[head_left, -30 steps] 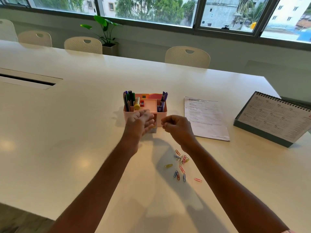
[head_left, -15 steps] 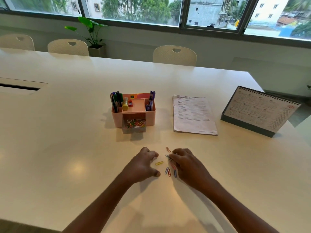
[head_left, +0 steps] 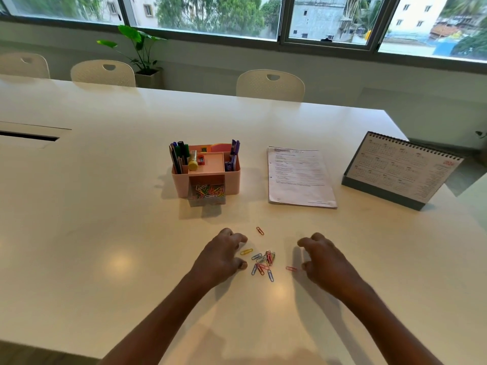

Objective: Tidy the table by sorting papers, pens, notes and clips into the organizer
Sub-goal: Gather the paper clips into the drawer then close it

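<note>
Clips [head_left: 263,260] lie scattered on the surface [head_left: 105,233] between left grip [head_left: 220,256] and right grip [head_left: 326,262], both loosely curled with nothing held, a little way in front of the pink organizer [head_left: 233,180].

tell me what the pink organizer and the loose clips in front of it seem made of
Organizer: probably moulded plastic, matte pink; even colour, rounded corners, thin walls. Its front drawer looks like clear plastic, since its contents show through. Loose clips: likely bent wire with coloured coating; thin loops in many colours.
</note>
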Tool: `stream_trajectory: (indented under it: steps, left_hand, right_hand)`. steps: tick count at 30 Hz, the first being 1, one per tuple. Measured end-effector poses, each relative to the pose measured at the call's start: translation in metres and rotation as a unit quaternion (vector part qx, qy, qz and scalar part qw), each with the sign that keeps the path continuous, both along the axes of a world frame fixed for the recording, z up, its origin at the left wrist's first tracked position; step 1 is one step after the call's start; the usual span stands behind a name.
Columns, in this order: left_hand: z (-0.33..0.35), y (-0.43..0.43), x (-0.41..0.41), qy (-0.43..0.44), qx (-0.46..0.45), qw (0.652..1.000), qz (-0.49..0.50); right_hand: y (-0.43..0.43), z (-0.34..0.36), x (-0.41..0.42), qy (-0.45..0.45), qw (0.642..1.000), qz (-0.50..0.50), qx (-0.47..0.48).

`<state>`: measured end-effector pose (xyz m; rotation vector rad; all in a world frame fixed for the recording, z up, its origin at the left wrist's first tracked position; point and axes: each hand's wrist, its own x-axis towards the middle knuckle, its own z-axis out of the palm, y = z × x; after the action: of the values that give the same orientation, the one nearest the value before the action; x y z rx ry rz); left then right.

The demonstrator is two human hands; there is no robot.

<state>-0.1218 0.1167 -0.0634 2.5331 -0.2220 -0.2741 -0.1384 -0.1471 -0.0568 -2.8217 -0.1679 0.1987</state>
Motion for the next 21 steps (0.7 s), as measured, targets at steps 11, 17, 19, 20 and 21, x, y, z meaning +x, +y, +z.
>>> stream_trajectory:
  steps: [11, 17, 19, 20, 21]
  left_hand:
    - [-0.008, -0.017, 0.003, -0.059, -0.068, 0.996, -0.001]
    - [-0.004, -0.014, -0.001, -0.036, -0.028, 0.999, -0.025]
    - [-0.005, -0.013, -0.004, -0.013, -0.018, 0.999, -0.027]
    - [-0.006, -0.012, -0.006, -0.011, -0.011, 1.000, -0.026]
    - [-0.006, -0.013, -0.007, -0.015, -0.007, 1.000, -0.024]
  right_hand:
    - [0.052, -0.016, -0.004, -0.051, 0.992, 0.055, 0.098]
    - [0.060, -0.016, 0.037, -0.091, 0.991, 0.031, 0.095]
    - [0.064, -0.018, 0.048, -0.075, 0.994, 0.057, 0.051]
    - [0.066, -0.018, 0.052, -0.075, 0.994, 0.071, 0.027]
    - [0.068, -0.018, 0.054, -0.080, 0.993, 0.086, 0.009]
